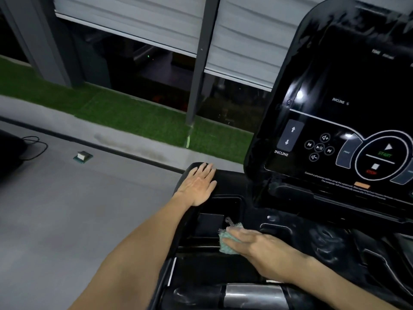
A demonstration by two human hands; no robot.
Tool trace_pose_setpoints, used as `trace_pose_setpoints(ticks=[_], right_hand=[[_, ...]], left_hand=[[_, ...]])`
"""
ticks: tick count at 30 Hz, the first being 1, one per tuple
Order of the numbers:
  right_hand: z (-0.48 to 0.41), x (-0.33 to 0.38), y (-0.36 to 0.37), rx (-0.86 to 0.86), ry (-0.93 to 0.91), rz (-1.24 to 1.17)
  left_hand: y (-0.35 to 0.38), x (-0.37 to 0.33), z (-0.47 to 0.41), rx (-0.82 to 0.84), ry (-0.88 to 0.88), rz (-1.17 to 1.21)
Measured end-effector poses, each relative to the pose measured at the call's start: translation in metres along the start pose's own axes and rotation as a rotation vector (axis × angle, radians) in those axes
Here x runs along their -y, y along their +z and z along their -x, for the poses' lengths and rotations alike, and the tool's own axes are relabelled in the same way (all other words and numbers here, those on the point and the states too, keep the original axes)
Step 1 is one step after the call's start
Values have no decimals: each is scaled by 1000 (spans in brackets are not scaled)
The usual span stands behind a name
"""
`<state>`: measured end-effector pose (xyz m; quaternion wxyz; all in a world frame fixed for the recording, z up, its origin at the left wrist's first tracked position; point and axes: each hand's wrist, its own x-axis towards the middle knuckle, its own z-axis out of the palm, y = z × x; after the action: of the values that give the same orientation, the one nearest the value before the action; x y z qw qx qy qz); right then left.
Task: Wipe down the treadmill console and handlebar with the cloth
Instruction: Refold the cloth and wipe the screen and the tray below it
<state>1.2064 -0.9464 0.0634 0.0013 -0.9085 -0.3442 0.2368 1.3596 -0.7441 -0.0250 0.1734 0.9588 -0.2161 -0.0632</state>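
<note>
Cloth (228, 243) pressed beneath right hand (257, 245).

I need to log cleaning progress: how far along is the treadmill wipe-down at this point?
Nothing shows as finished; no surface looks visibly wiped. In hand: the right hand presses the green cloth against the console tray below the display, while the left hand rests flat on the console's left corner. Apparently left: the display panel and the handlebar at the bottom.
</note>
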Motion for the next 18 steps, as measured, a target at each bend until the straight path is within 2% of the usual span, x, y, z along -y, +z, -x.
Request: trace_pose_setpoints(ticks=[6, 9, 15, 18], right_hand=[[-54, 44, 3, -56, -191, -36], [-80, 55, 12, 4, -166, -61], [-29, 15, 8, -30, -126, -70], [8, -9, 9, -107, -88, 68]], left_hand=[[8, 5, -11, -24, -12, 45], [10, 6, -12, -46, -51, 105], [11, 6, -13, -66, -63, 112], [13, 6, -14, -67, -64, 109]])
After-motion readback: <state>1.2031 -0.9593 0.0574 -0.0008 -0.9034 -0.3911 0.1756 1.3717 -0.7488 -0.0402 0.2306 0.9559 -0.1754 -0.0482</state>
